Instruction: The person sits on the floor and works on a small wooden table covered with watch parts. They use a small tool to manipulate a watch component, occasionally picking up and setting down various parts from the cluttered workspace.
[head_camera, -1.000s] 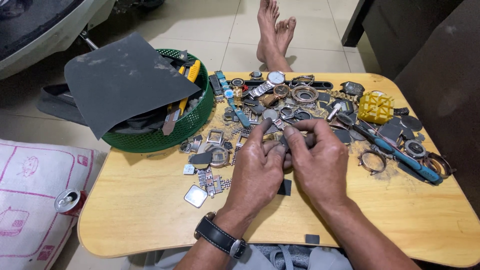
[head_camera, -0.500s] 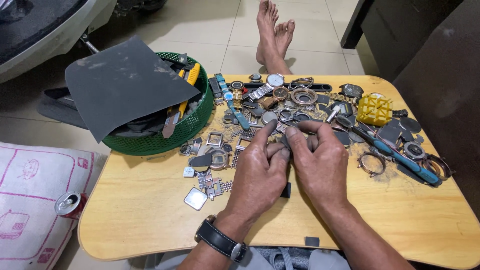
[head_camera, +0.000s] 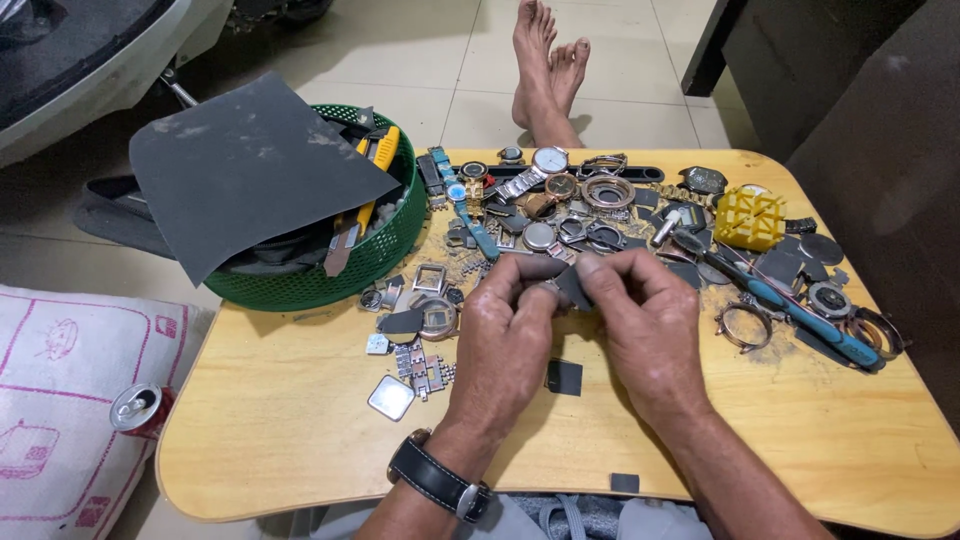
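Sandpaper scrap (head_camera: 573, 287), small and dark, sits pinched between both hands above the middle of the wooden table (head_camera: 280, 420). Left hand (head_camera: 505, 340) has its fingertips closed on a small part that is mostly hidden and cannot be identified. Right hand (head_camera: 645, 325) closes thumb and forefinger on the scrap. Bare tabletop lies open at the left and near edges. Green basket (head_camera: 330, 270) overhangs the far-left edge under a grey abrasive sheet (head_camera: 245, 165). Watch parts (head_camera: 580, 200) crowd the far side. Tiled floor (head_camera: 440, 60) lies beyond.

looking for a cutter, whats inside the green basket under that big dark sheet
The dark sandpaper sheet covers most of the green basket. At its right edge a yellow utility knife and dark tool handles stick out. Whatever lies under the sheet is hidden.
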